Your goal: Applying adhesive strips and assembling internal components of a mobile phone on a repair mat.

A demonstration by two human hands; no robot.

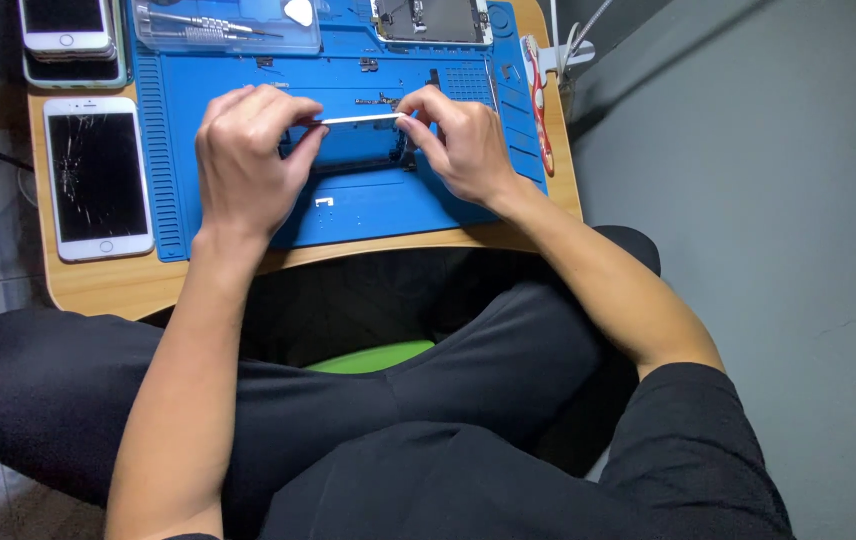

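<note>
A thin white phone panel, seen edge-on, is pinched at its ends by the left hand and right hand, above a dark opened phone body on the blue silicone repair mat. At nine o'clock lies a white smartphone with cracked black screen; at eleven, a clear plastic tool case; at three, red-handled tweezers on the wooden lap table

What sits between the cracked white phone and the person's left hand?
In the head view, only the ribbed left edge of the blue work mat lies between the cracked white phone and the left hand.
</note>
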